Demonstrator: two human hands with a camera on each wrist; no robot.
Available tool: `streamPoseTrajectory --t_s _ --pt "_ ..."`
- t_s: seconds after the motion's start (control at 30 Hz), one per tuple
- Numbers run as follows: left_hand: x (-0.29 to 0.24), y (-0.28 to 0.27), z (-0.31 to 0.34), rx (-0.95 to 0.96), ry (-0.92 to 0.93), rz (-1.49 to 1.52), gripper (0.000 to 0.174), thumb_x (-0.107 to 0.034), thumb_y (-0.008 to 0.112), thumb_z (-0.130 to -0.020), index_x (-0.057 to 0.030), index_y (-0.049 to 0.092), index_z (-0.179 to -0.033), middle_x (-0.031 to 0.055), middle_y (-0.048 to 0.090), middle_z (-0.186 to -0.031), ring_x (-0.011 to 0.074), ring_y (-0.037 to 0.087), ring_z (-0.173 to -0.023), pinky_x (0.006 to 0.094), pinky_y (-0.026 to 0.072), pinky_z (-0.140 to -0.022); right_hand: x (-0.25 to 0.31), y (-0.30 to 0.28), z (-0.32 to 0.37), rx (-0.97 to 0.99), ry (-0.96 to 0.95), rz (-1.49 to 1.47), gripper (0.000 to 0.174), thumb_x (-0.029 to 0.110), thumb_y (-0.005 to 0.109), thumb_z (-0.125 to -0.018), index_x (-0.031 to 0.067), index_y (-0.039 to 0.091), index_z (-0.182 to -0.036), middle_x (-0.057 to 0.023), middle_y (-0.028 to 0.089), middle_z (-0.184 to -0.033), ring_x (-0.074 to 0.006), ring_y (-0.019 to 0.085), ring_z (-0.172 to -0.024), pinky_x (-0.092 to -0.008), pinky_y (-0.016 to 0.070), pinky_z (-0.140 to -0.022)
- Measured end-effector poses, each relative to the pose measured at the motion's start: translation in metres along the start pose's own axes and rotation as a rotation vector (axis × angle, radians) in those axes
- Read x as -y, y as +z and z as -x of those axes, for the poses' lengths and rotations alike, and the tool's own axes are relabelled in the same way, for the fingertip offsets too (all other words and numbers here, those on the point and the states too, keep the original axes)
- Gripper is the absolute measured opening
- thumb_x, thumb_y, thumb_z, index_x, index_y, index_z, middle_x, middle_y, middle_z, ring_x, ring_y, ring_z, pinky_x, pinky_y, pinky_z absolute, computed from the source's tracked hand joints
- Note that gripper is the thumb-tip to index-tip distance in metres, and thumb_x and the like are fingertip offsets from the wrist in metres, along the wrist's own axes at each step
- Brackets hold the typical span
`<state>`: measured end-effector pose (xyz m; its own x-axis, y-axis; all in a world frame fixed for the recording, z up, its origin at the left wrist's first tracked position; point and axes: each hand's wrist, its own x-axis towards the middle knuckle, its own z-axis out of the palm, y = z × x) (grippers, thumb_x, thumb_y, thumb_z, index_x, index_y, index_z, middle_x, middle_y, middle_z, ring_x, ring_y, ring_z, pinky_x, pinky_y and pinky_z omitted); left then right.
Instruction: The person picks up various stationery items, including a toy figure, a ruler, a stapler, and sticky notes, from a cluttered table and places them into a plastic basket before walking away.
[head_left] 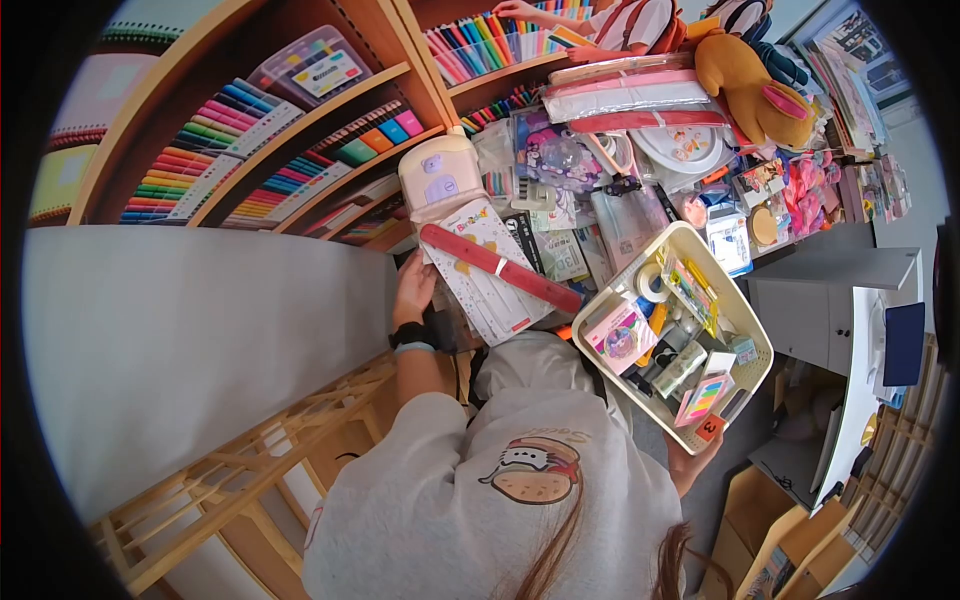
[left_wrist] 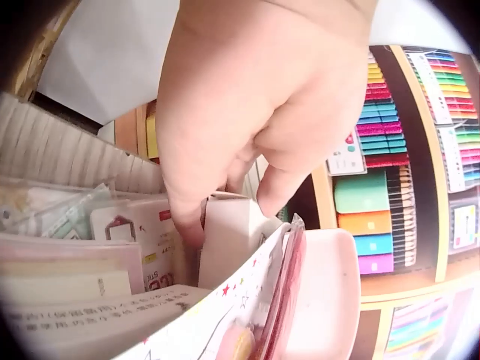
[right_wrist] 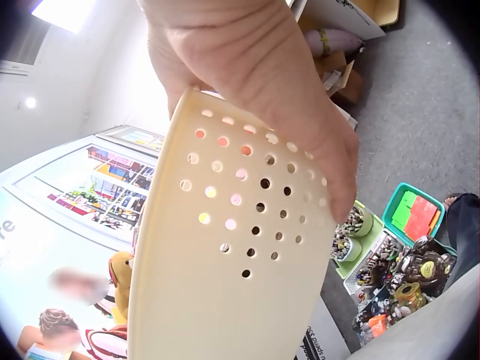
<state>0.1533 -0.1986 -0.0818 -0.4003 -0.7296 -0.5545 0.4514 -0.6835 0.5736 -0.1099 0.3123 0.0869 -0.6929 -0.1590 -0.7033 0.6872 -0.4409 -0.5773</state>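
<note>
My left hand (head_left: pixel 413 290) is at the left edge of a stack of packaged goods. In the left wrist view, the fingers and thumb of that hand (left_wrist: pixel 262 97) pinch the top of a white box (left_wrist: pixel 232 236). Beside it are a patterned white package (head_left: pixel 480 275), a long red packaged strip (head_left: pixel 500 268) and a pink case (head_left: pixel 440 175). My right hand (head_left: pixel 690 462) grips the near end of a cream basket (head_left: pixel 760 375), its thumb and fingers over the perforated end wall (right_wrist: pixel 232 300). The basket, tilted, holds tape, a pink box, small bottles and colored sticky tabs.
Wooden shelves (head_left: pixel 330 140) with pens and notebooks stand at the upper left. Packaged goods and a brown plush toy (head_left: pixel 745 85) crowd the display at the back. A grey panel (head_left: pixel 210 320) is on the left; grey floor (right_wrist: pixel 427 97) and a teal tray (right_wrist: pixel 412 214) show in the right wrist view.
</note>
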Motion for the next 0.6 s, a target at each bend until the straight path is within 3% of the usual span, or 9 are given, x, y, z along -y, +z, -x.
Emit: streamPoseTrajectory --t_s 0.2,0.27,0.4,0.53,0.6 --pt "-0.020 -0.019 0.024 -0.170 0.104 0.063 0.023 -0.019 0.055 -0.088 -0.0033 0.054 -0.104 0.0069 0.059 -0.105 0.0213 0.052 -0.101 0.0359 0.0389 -0.094 0.000 0.006 0.005 -0.055 -0.015 0.012 0.062 0.058 0.050 -0.076 0.0142 0.048 -0.120 -0.0071 0.053 -0.113 -0.0244 0.050 -0.101 -0.0489 0.0405 -0.079" --pt "-0.025 -0.029 0.031 -0.254 0.162 0.053 0.019 -0.019 0.055 -0.088 -0.0061 0.053 -0.102 0.0075 0.059 -0.105 0.0207 0.055 -0.098 0.0353 0.0436 -0.088 0.000 0.009 0.005 -0.054 -0.015 0.019 0.063 0.058 0.051 -0.076 0.0139 0.048 -0.120 -0.0072 0.053 -0.113 -0.0244 0.050 -0.100 -0.0489 0.0406 -0.079" --pt "-0.022 -0.049 0.033 -0.398 0.245 0.168 0.021 -0.018 0.047 -0.091 -0.0019 0.051 -0.105 0.0118 0.058 -0.107 0.0230 0.056 -0.097 0.0369 0.0451 -0.089 0.001 0.002 0.000 -0.002 0.000 0.021 0.064 0.058 0.051 -0.075 0.0139 0.047 -0.121 -0.0077 0.051 -0.115 -0.0252 0.049 -0.102 -0.0498 0.0397 -0.080" --pt "-0.007 -0.048 0.037 -0.360 0.298 0.502 0.023 -0.018 0.043 -0.093 0.0005 0.050 -0.105 0.0135 0.058 -0.106 0.0252 0.057 -0.095 0.0377 0.0452 -0.089 0.002 -0.005 -0.004 -0.003 0.009 0.013 0.066 0.059 0.051 -0.075 0.0143 0.046 -0.123 -0.0081 0.049 -0.118 -0.0264 0.046 -0.106 -0.0512 0.0378 -0.082" --pt "0.008 -0.041 0.036 -0.219 0.261 0.674 0.027 -0.015 0.033 -0.094 0.0037 0.050 -0.105 0.0170 0.058 -0.102 0.0281 0.056 -0.095 0.0416 0.0438 -0.088 0.002 -0.007 -0.005 -0.021 -0.009 0.001 0.070 0.055 0.049 -0.076 0.0148 0.037 -0.132 -0.0103 0.041 -0.130 -0.0316 0.042 -0.115 -0.0551 0.0378 -0.086"
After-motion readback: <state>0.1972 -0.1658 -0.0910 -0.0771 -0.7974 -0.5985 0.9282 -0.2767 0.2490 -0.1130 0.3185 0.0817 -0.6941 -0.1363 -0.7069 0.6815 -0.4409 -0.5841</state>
